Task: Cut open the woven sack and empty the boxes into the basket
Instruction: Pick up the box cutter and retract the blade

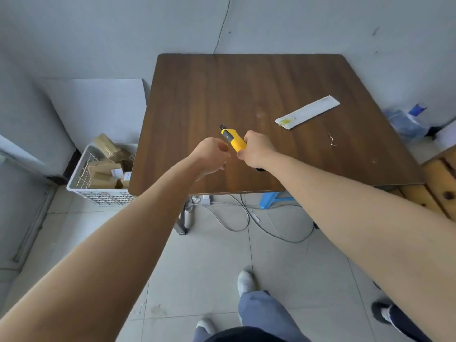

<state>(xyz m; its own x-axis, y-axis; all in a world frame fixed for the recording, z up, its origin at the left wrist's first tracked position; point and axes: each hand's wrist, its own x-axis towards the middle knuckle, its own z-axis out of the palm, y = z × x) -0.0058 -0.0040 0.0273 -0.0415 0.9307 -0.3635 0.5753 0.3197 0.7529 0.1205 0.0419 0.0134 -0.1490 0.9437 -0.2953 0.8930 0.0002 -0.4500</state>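
Note:
My right hand (257, 150) grips a yellow utility knife (233, 139) above the brown wooden table (246, 90), its black tip pointing up and to the left. My left hand (211, 156) hovers just left of the knife with its fingers curled and nothing visible in them. A white plastic basket (81, 178) stands on the floor at the table's left edge and holds several brown cardboard boxes (104, 166). No woven sack is in view.
A long white flat strip with a yellow mark (307, 112) lies on the table's right half, with a small thread scrap (332, 139) near it. Cables (237, 218) and a blue stool (276, 199) sit under the table. Another person's shoe (382, 314) is at lower right.

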